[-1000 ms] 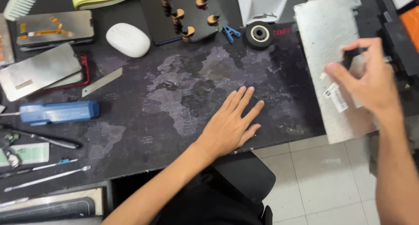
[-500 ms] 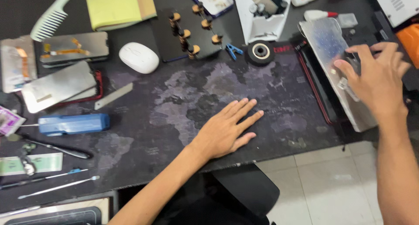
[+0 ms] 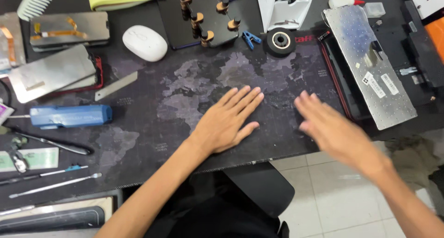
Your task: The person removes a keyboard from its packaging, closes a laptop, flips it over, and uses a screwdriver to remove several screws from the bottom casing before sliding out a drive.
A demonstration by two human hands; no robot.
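Observation:
My left hand (image 3: 228, 118) lies flat, palm down, on the dark desk mat (image 3: 185, 85) near its front edge, fingers spread, holding nothing. My right hand (image 3: 330, 127) hovers blurred just right of it, palm down and empty, fingers apart. A silver metal keyboard backplate (image 3: 370, 64) lies tilted on a black laptop base (image 3: 342, 81) at the right, apart from both hands.
A white mouse (image 3: 144, 42), black tape roll (image 3: 279, 41), blue clip (image 3: 250, 38) and clamped phone (image 3: 203, 16) sit at the back. A blue tool (image 3: 69, 115), phone screens (image 3: 55, 71), a metal blade (image 3: 115, 85) and thin tools (image 3: 51, 185) lie left. Tiled floor is below.
My right hand let go of the silver backplate, which now rests on the laptop base, and moved left and down toward the mat. My left hand stayed put.

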